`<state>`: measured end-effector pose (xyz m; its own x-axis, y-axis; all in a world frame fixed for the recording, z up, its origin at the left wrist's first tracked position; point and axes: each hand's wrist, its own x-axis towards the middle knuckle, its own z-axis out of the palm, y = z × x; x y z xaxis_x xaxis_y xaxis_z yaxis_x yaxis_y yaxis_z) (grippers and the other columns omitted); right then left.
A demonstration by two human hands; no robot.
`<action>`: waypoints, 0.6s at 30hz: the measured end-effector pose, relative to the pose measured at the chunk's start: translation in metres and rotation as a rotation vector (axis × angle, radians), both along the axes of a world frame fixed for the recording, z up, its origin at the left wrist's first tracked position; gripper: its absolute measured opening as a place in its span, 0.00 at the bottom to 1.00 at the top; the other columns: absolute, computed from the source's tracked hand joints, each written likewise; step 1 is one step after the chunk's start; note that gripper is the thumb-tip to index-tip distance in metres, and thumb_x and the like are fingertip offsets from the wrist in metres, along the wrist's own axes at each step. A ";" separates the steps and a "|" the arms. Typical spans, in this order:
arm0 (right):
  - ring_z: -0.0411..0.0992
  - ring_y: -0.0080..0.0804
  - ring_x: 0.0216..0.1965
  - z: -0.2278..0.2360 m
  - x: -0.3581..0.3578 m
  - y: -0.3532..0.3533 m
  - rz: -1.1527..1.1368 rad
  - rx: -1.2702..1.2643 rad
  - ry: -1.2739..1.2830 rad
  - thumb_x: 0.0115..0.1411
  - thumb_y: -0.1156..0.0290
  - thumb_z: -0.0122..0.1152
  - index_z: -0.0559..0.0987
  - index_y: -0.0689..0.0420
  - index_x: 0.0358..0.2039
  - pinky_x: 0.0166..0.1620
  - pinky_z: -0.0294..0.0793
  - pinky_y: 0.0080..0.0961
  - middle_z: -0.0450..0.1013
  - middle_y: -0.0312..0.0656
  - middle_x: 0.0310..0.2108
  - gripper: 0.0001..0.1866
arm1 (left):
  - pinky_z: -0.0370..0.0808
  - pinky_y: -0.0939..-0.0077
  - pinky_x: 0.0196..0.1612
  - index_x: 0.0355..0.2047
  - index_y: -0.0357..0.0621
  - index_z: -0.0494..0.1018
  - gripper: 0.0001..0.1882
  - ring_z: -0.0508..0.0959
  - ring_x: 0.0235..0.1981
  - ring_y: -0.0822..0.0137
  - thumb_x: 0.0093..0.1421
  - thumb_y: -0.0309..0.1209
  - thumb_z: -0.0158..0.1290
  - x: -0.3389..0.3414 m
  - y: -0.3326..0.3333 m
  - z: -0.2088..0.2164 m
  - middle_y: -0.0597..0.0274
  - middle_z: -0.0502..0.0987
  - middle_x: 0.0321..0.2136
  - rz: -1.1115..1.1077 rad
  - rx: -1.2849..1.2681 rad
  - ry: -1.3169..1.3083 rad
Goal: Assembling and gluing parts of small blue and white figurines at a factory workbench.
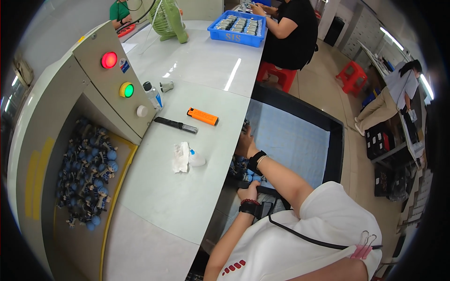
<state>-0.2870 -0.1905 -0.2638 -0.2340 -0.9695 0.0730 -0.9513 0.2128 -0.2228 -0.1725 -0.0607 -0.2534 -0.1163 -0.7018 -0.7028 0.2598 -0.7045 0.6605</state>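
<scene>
Beside the table's right edge is a large black tray lined with a light blue sheet. My left hand is closed on the near rim of this tray, below a red bead bracelet and black wristband. My right hand reaches across to the tray's left side, close to the table edge, and its fingers are mostly hidden. Small blue-headed figures lie in the tray's near left corner, between my hands. More of the same kind, a heap of blue-headed figures, fills the machine's opening at left.
On the white table lie an orange-handled tool, black cutter, crumpled tissue, small white bottle and clear bottle. Farther off are a green fan, blue crate, red stools and several people.
</scene>
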 end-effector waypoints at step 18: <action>0.64 0.47 0.43 0.029 -0.053 0.012 0.141 -0.140 -0.202 0.31 0.61 0.67 0.62 0.56 0.48 0.42 0.67 0.32 0.68 0.50 0.39 0.41 | 0.70 0.76 0.21 0.19 0.31 0.70 0.11 0.72 0.18 0.67 0.32 0.23 0.56 -0.012 0.001 -0.017 0.59 0.72 0.19 0.023 -0.080 -0.050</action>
<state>-0.3403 -0.1787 -0.2352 -0.1213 -0.9773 0.1736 -0.9026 0.0358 -0.4289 -0.1846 -0.0593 -0.2702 -0.0658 -0.7580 -0.6490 0.2409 -0.6432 0.7268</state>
